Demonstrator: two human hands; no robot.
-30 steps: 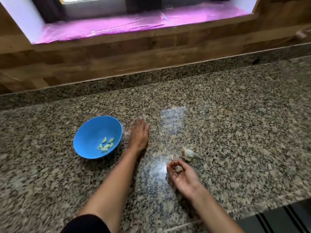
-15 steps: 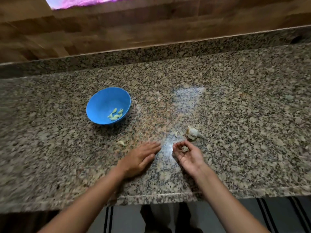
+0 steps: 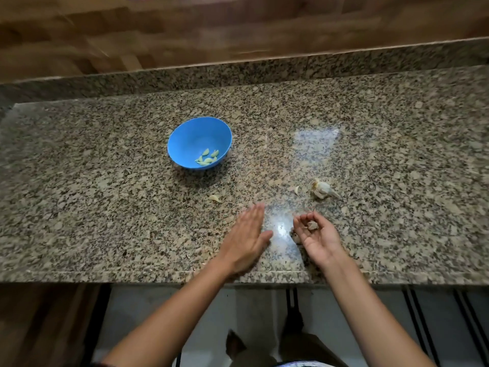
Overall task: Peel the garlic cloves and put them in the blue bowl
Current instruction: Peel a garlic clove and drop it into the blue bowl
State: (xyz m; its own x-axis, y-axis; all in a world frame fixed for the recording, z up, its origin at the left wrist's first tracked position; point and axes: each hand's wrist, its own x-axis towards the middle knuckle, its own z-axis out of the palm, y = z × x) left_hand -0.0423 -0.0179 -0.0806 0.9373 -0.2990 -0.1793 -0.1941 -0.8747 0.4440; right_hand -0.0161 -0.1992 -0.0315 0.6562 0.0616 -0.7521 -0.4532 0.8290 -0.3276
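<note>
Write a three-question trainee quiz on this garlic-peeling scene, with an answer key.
1. True or false: the blue bowl already holds peeled cloves.
2. Which hand holds a garlic piece? A) left hand B) right hand C) neither
3. Fill in: the garlic head lies on the ____, beyond the right hand.

Key
1. True: several pale cloves lie in the bowl.
2. B: the right hand's fingers curl round the piece, palm up; the left hand is flat with straight fingers, holding nothing.
3. Counter: the head sits apart from the bowl, with loose bits nearby.
</note>
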